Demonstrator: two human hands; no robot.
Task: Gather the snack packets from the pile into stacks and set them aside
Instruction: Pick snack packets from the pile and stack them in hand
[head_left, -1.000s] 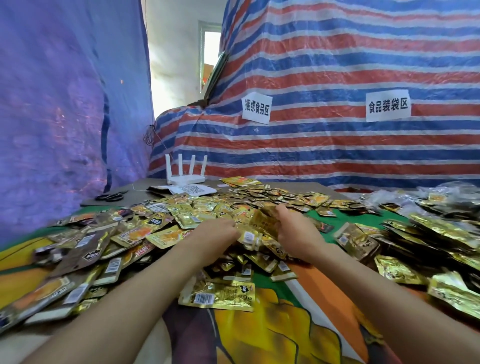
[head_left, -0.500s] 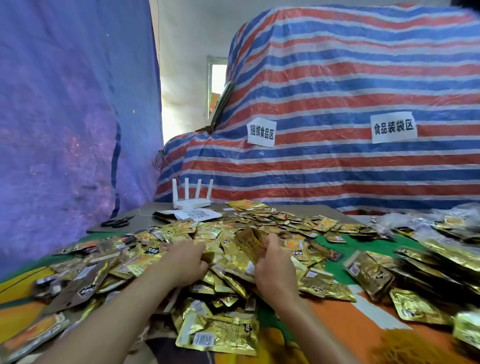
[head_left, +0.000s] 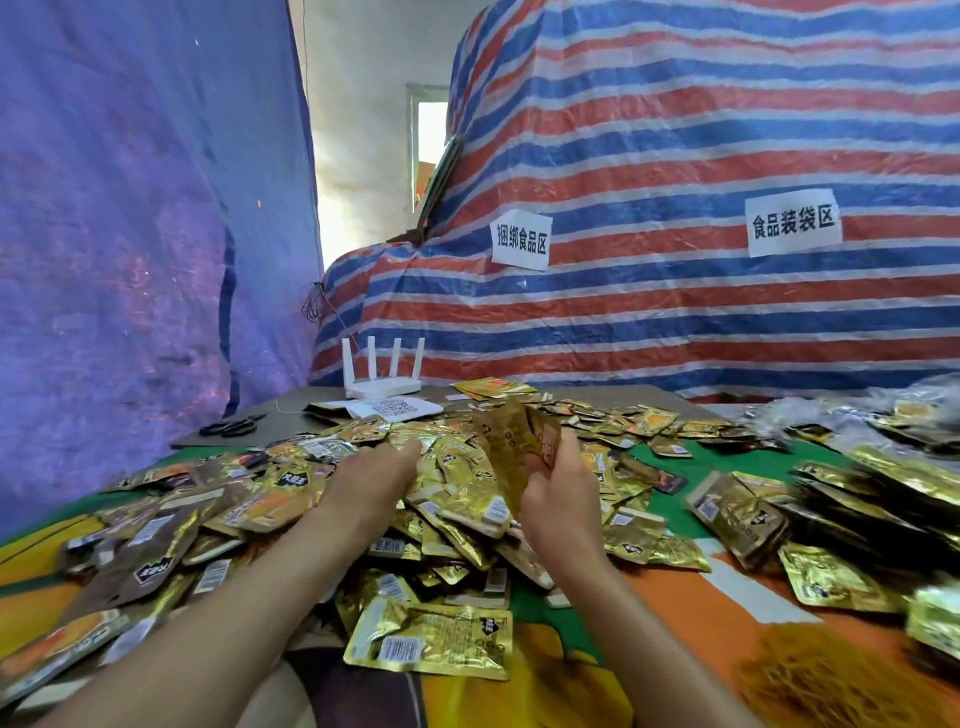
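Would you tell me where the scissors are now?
In the head view, the scissors lie on the grey board, left of the router, behind the packet pile.

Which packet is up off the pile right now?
The gold packet gripped in the right hand, held upright above the middle of the pile. All the others lie flat.

We see shiny gold foil snack packets, some brown or orange. The far plastic sheet has red, blue and white stripes. The left plastic sheet is purple-blue. The near cloth is orange, green and yellow.
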